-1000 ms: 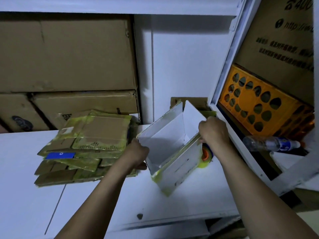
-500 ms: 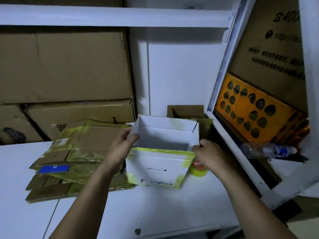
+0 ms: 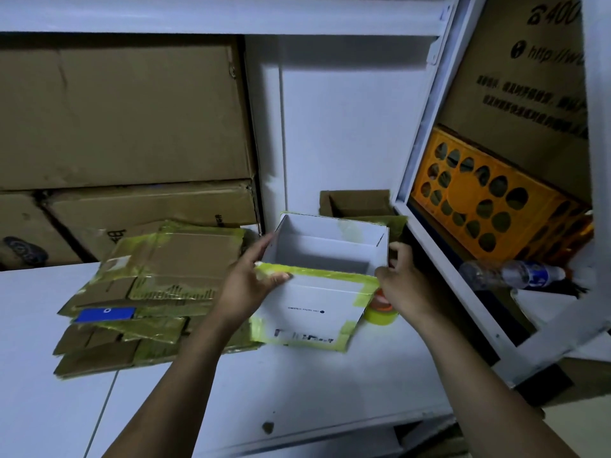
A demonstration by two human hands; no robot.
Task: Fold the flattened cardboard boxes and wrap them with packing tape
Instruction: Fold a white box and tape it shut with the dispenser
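Well left of the white box (image 3: pixel 317 292) lies the stack of flattened cardboard boxes (image 3: pixel 148 285), brown and streaked with yellow-green tape; a blue label (image 3: pixel 105 315) on it shows only a small white ring. The left hand (image 3: pixel 251 285) clasps the box's near left corner, thumb along the taped front rim and fingers up the outside of the left wall. The box stands open-topped on the table (image 3: pixel 297 385), its long axis running side to side between the two hands. The print on its front face is upside down to the wearer and too small or smeared to read. The right hand (image 3: pixel 403 285) curls round the near right corner. Just right of the box, under that hand and partly hidden by it, sits the tape roll (image 3: pixel 380 312), so the right hand is much the nearer one to take it up, probably the next need. Further right of the box are an orange crate (image 3: pixel 489 196) and a water bottle (image 3: pixel 515 274). Above them a large carton (image 3: pixel 529 77) reads "400" and "http://w", cut off.
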